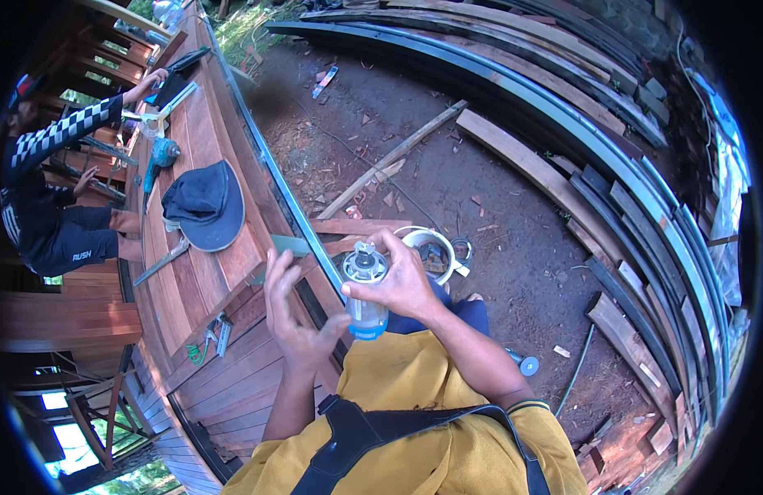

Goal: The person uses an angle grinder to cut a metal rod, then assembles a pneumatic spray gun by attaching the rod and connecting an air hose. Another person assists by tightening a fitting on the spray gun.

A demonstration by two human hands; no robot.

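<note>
My right hand grips a cylindrical tool that looks like a trim router, thumb and fingers around its upper part. The tool stands upright before my chest, with a grey metal head, a dark spindle on top and a blue lower end. My left hand is open beside it on the left, fingers spread and slightly blurred. Its thumb points at the blue end; I cannot tell if it touches. Beyond my left hand, a dark cap lies on the wooden bench.
A teal drill lies on the bench, where another person sits at the far left. A white bucket stands on the dirt ground beyond my right hand. Timber planks are stacked at right. Thin cords cross the ground.
</note>
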